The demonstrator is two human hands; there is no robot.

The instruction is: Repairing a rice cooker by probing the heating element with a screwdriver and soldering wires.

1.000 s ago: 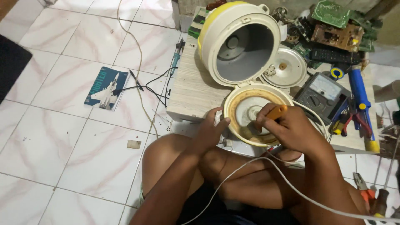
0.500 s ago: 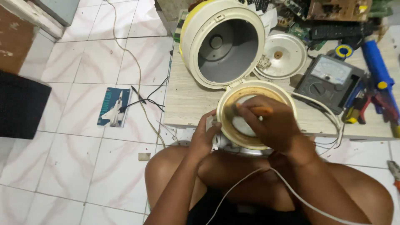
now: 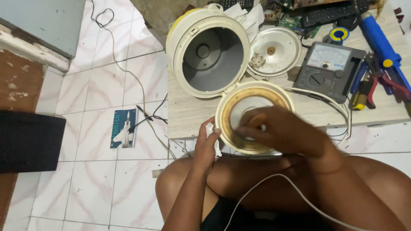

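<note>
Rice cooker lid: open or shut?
Open. The rice cooker lies tipped, its empty grey cavity showing, and the hinged lid is swung out flat under the right hand.

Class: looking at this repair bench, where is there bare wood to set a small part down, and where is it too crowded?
Bare wood on the low table lies left of the open lid, below the cooker body. A second strip runs below the multimeter, crossed by a white cable. The far right corner, with the tools, is crowded.

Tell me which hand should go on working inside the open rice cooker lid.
Probably the right hand: it already rests inside the lid, though blurred. The left hand is at the lid's outer rim, steadying it.
</note>
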